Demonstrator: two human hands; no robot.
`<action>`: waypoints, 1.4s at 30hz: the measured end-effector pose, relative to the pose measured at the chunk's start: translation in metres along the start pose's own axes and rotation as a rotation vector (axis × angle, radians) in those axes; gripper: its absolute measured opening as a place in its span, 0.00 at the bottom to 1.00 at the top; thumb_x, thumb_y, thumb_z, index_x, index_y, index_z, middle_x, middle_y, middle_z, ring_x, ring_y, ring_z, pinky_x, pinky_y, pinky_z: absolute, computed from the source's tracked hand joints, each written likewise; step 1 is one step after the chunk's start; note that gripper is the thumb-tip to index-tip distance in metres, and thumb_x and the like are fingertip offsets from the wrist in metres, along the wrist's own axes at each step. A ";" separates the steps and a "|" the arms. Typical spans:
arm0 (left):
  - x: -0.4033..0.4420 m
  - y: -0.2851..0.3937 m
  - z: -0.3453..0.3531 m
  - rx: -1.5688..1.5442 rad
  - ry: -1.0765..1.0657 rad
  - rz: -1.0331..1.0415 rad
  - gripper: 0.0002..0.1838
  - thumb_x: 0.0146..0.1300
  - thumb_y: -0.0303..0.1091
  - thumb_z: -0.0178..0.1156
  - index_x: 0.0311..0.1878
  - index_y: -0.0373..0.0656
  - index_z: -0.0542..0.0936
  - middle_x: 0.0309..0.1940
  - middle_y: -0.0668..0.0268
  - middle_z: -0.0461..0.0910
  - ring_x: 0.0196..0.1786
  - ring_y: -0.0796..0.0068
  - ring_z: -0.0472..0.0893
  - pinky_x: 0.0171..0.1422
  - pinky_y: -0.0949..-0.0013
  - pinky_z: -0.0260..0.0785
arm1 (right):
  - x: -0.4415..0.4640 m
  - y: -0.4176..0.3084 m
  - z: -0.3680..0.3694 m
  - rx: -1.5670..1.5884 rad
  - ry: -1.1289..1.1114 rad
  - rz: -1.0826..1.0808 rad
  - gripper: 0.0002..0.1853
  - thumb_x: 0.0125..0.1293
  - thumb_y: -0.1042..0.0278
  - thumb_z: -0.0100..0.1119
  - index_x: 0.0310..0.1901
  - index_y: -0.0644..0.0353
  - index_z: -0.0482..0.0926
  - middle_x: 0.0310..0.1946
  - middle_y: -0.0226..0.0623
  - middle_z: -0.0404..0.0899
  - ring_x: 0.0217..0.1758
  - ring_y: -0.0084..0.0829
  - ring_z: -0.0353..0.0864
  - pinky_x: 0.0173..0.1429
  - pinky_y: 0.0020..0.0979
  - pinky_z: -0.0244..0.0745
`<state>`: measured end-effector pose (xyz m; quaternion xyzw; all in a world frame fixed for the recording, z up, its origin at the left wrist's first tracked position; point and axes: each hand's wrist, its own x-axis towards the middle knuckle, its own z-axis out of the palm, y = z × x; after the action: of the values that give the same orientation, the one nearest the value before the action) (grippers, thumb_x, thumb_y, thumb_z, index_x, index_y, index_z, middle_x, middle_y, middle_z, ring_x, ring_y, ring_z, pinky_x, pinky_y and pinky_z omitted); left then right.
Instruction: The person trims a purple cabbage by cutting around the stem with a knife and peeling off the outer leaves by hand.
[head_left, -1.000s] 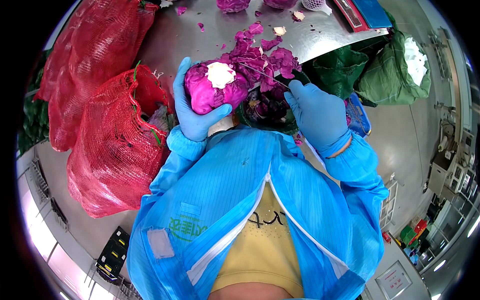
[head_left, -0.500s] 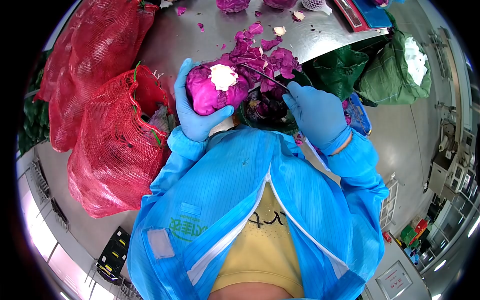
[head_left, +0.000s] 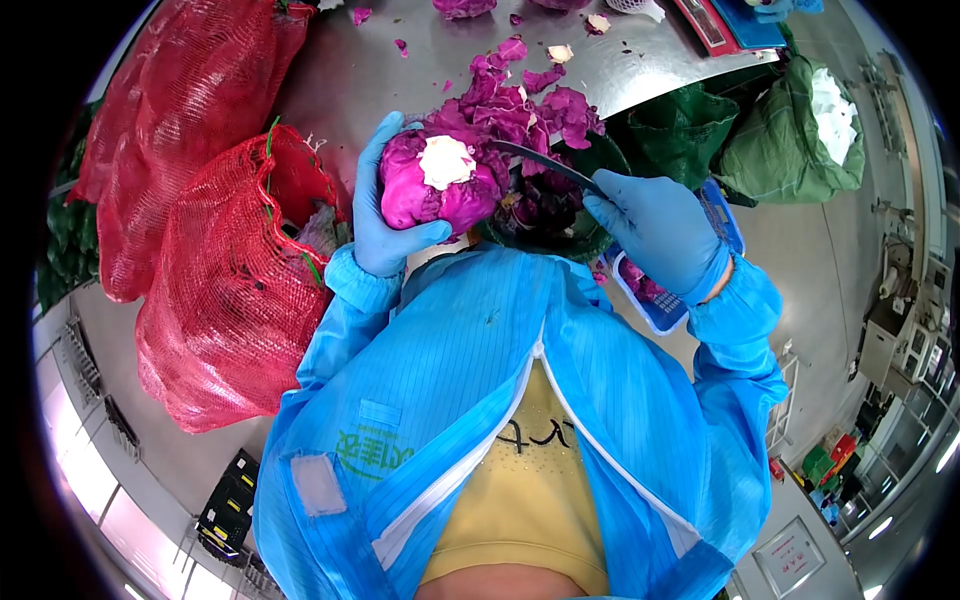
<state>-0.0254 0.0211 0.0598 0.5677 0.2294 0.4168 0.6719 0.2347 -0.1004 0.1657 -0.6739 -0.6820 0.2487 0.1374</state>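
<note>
My left hand (head_left: 385,215), in a blue glove, is wrapped round a red cabbage (head_left: 425,202). The cabbage's pale cut stem end (head_left: 446,162) faces up. In my right hand (head_left: 655,225), also gloved, is a knife (head_left: 548,162) gripped by the handle, which my fingers hide. Its blade points left, and the tip is close to the cabbage's right side; I cannot tell whether they touch. Loose purple cabbage leaves (head_left: 515,105) are heaped on the metal table (head_left: 400,85) just beyond the cabbage. Beneath the blade a dark green container (head_left: 592,240) holds leaf trimmings.
Red mesh sacks (head_left: 225,290) stand at my left. Green sacks (head_left: 790,150) are on the right, near a blue plastic basket (head_left: 668,318). More cabbages (head_left: 465,8) and a red and blue tray (head_left: 740,25) lie at the table's far side, where another blue-gloved hand (head_left: 785,8) shows.
My right hand and the knife have moved right and slightly toward me, away from the cabbage. The cabbage has turned slightly in my left hand. Another person's gloved hand shows more at top right.
</note>
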 end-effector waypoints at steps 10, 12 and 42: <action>0.000 0.000 0.005 -0.126 -0.046 -0.033 0.61 0.36 0.40 0.80 0.72 0.37 0.52 0.66 0.54 0.63 0.67 0.58 0.68 0.71 0.55 0.61 | -0.012 -0.005 -0.007 0.060 -0.051 0.066 0.13 0.67 0.56 0.53 0.40 0.57 0.78 0.22 0.46 0.77 0.28 0.50 0.78 0.30 0.45 0.70; -0.001 -0.002 0.006 -0.155 -0.049 -0.052 0.61 0.36 0.40 0.80 0.72 0.37 0.52 0.66 0.54 0.63 0.67 0.58 0.68 0.71 0.54 0.61 | -0.015 -0.002 -0.005 0.128 -0.108 0.055 0.12 0.67 0.57 0.54 0.41 0.57 0.78 0.23 0.46 0.77 0.28 0.50 0.78 0.30 0.44 0.71; -0.048 -0.029 0.066 -0.467 -0.048 -0.297 0.56 0.46 0.48 0.71 0.73 0.43 0.49 0.67 0.54 0.60 0.68 0.57 0.66 0.71 0.53 0.61 | -0.021 0.014 0.056 0.722 0.418 -0.298 0.13 0.55 0.69 0.67 0.44 0.55 0.84 0.38 0.34 0.75 0.36 0.26 0.77 0.41 0.25 0.73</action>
<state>0.0084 -0.0562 0.0410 0.3672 0.1918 0.3418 0.8436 0.2182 -0.1298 0.1141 -0.5129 -0.5986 0.3069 0.5333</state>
